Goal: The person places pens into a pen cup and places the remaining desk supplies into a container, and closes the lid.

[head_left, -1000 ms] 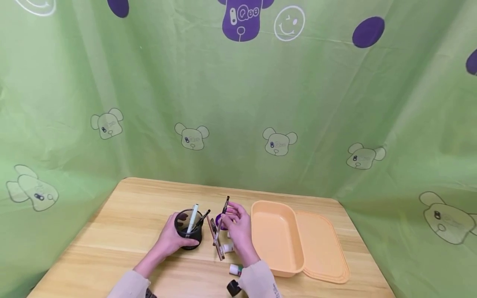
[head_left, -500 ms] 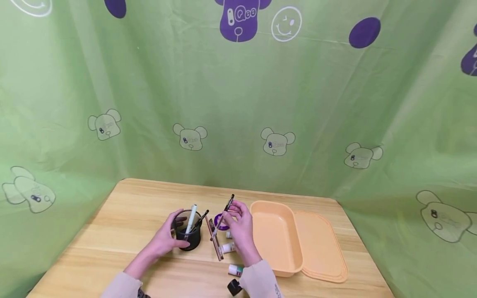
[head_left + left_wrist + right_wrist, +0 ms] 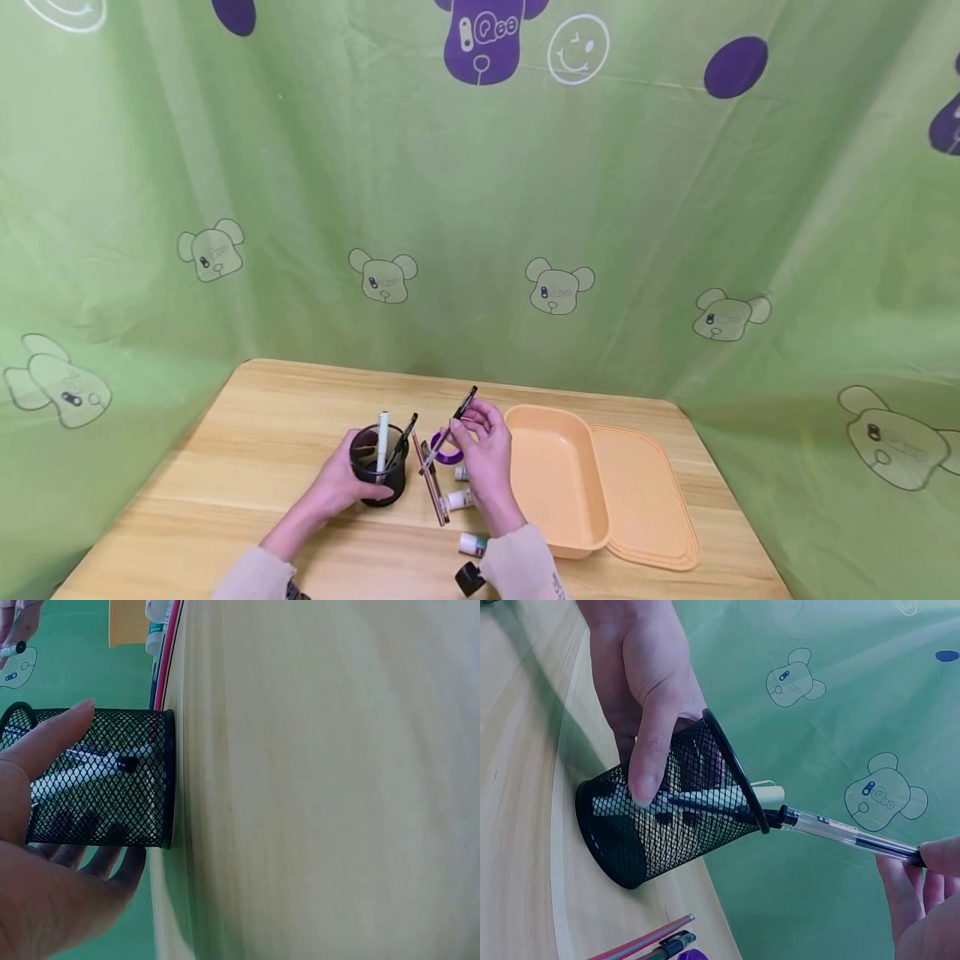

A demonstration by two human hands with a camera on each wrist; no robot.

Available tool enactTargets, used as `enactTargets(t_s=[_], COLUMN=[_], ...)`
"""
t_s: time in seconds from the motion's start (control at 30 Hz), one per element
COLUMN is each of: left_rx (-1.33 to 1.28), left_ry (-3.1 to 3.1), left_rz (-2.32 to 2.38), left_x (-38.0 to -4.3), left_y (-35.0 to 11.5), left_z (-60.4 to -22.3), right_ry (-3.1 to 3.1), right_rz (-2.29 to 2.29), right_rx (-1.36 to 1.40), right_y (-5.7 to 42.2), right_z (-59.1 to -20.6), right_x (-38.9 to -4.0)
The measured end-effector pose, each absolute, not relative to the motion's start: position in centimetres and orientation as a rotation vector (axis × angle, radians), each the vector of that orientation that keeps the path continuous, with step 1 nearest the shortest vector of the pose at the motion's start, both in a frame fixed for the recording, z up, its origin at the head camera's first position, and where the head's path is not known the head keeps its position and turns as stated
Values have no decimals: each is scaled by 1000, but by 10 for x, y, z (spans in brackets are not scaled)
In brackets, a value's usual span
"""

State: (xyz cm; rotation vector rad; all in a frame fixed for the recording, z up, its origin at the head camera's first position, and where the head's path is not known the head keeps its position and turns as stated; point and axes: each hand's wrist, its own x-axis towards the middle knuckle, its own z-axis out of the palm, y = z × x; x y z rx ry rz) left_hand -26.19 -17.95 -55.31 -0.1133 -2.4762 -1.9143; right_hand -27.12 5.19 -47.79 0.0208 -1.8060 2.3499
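Observation:
A black mesh pen holder [image 3: 395,477] is gripped by my left hand [image 3: 333,483], thumb on its near side and fingers behind it in the left wrist view. A pale capped marker [image 3: 382,437] and a dark pen [image 3: 407,429] lean inside. My right hand [image 3: 487,458] pinches a clear-barrelled pen [image 3: 847,834] with black ends. It slants, black end upward, right of the holder. In the right wrist view its far end overlaps the holder's rim; contact cannot be told. Below it, several pencils and pens [image 3: 437,500] lie on the table.
A purple ring [image 3: 450,457] and small white tubes [image 3: 459,499] lie near my right hand. A white and green stick [image 3: 472,544] and a black object [image 3: 469,578] lie nearer. An orange box [image 3: 551,483] and its lid [image 3: 648,496] occupy the right side. Green curtain surrounds the table.
My right hand has shifted slightly up and right, and the pen in it now slants more. The marker in the holder stands straighter. My left hand keeps its grip on the holder.

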Motion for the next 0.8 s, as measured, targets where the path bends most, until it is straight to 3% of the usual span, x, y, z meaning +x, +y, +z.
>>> enactTargets(t_s=[0.8], left_rx=[-205], left_ry=[-2464], left_rz=[-1966], left_x=[-259], left_y=[-179], left_z=[-554], right_ry=[-1616], right_rz=[2435], right_rx=[47], right_y=[30], right_z=[-487], right_x=[-271])
